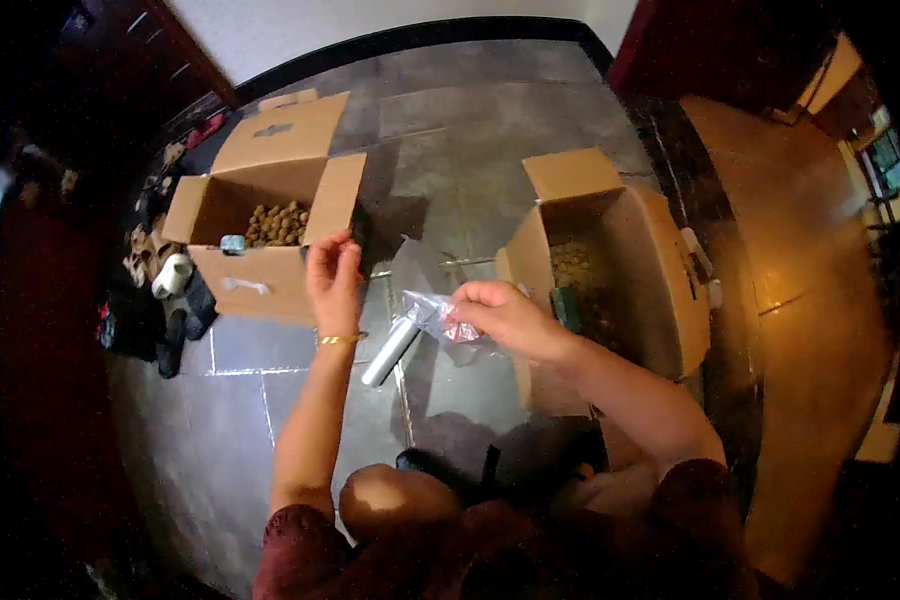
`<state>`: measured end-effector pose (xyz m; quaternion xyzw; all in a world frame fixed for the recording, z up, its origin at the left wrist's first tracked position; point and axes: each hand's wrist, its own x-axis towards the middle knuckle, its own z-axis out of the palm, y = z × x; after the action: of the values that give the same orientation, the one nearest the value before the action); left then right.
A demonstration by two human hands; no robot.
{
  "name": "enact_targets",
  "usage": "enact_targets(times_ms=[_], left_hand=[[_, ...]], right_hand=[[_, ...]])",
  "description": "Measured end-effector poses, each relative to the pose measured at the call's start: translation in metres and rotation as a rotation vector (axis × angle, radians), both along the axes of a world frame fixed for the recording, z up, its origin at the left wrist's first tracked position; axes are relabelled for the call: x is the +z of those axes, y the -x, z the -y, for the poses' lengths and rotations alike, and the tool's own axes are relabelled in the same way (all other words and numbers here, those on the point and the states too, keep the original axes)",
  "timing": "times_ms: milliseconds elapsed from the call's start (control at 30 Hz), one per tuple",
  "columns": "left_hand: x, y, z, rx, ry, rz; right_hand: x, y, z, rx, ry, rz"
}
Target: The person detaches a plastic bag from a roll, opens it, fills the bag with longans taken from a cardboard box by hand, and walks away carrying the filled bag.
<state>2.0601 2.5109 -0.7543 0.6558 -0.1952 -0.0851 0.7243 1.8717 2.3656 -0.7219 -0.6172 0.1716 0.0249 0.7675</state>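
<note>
1. Nearest, the person's feet are in deep shadow, their outlines hard to make out.
2. A silvery roll (pixel 391 352) lies on the floor (pixel 300 405), slanting away and rightward; its far end is hidden by the clear plastic bag (pixel 420 268).
3. The right hand (pixel 502 312) pinches the crumpled bag, between the boxes; its loose part points away and slightly left.
4. The left hand (pixel 333 275) has its fingers drawn narrow near the left box; whether they hold anything, I cannot tell.
5. The open right box (pixel 678 280) has small brownish pieces (pixel 571 262) at its far end, blurred; shadow obscures the rest.
6. The open left box (pixel 270 290) holds brown, roundish pieces (pixel 278 224), partly hidden by its front wall.
</note>
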Motion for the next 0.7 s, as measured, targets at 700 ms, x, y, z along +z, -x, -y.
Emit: enact_targets(times_ms=[700], left_hand=[[0.022,0.138,0.001,-0.660,-0.162,-0.283]], right_hand=[[-0.006,0.080,0.003,-0.068,-0.392,-0.052]])
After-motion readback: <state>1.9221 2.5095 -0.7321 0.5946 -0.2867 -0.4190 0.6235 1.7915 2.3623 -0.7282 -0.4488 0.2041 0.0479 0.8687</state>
